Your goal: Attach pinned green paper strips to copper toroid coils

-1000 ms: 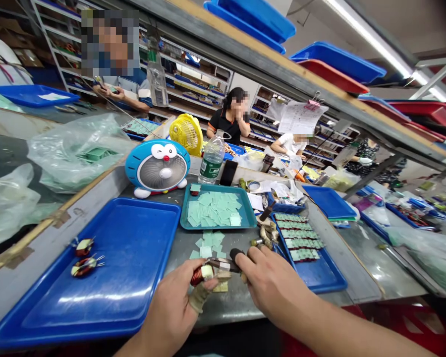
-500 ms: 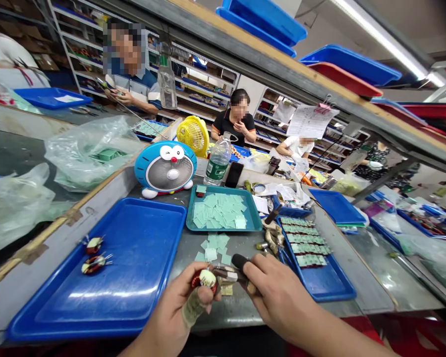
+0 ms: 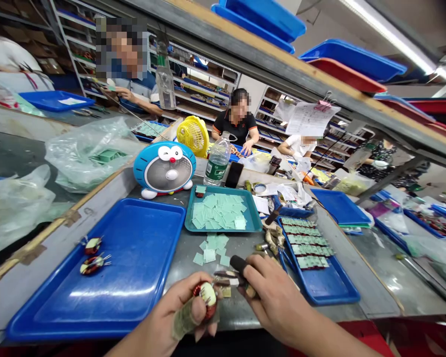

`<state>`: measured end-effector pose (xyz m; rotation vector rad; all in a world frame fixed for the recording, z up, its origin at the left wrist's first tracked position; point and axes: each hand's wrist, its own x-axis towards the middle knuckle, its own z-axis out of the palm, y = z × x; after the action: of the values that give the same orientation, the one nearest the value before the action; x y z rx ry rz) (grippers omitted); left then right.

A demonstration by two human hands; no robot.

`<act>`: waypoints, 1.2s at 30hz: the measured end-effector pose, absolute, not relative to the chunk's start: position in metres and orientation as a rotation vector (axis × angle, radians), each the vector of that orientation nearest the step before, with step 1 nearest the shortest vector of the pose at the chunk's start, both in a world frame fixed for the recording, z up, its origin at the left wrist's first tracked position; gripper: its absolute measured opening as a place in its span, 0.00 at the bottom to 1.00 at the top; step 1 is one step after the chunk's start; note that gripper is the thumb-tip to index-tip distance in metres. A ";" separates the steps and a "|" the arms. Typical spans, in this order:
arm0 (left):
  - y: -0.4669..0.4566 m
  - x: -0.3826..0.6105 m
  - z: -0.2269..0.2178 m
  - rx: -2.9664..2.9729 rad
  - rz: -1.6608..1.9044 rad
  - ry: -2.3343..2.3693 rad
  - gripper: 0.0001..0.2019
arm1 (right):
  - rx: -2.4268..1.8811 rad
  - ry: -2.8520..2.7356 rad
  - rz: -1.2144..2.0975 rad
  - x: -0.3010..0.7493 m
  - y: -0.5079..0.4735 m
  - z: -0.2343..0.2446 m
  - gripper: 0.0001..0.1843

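My left hand is closed around a small copper-wound coil with a pale patch on it, held just above the table's near edge. My right hand grips a black-handled tool whose tip points left at the coil. Two finished coils lie on the big blue tray to the left. Loose green squares lie on the table ahead of my hands.
A teal tray holds several green squares. A blue tray on the right carries rows of small green boards. A cartoon fan, a water bottle and a phone stand behind. Other people work at benches beyond.
My left hand has drawn the coil nearer to me and turned it. The right hand with the tool followed slightly. The view has shifted a little.
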<state>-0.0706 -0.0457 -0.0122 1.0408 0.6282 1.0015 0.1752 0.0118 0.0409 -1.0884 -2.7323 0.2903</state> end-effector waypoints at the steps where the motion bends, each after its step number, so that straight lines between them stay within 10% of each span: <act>1: -0.046 -0.070 -0.012 1.036 0.990 0.621 0.29 | -1.064 -2.738 0.291 0.175 0.013 0.039 0.10; 23: -0.038 -0.060 -0.006 1.750 1.084 1.018 0.08 | -1.158 -2.462 0.425 0.174 -0.013 -0.003 0.18; 36: -0.034 -0.073 -0.023 1.792 1.250 1.147 0.14 | -1.152 -2.410 0.279 0.177 -0.012 -0.003 0.22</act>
<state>-0.0728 -0.0340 -0.0225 1.7920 1.1469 1.2495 0.1767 -0.0123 -0.0031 -1.1523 -2.4101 0.2788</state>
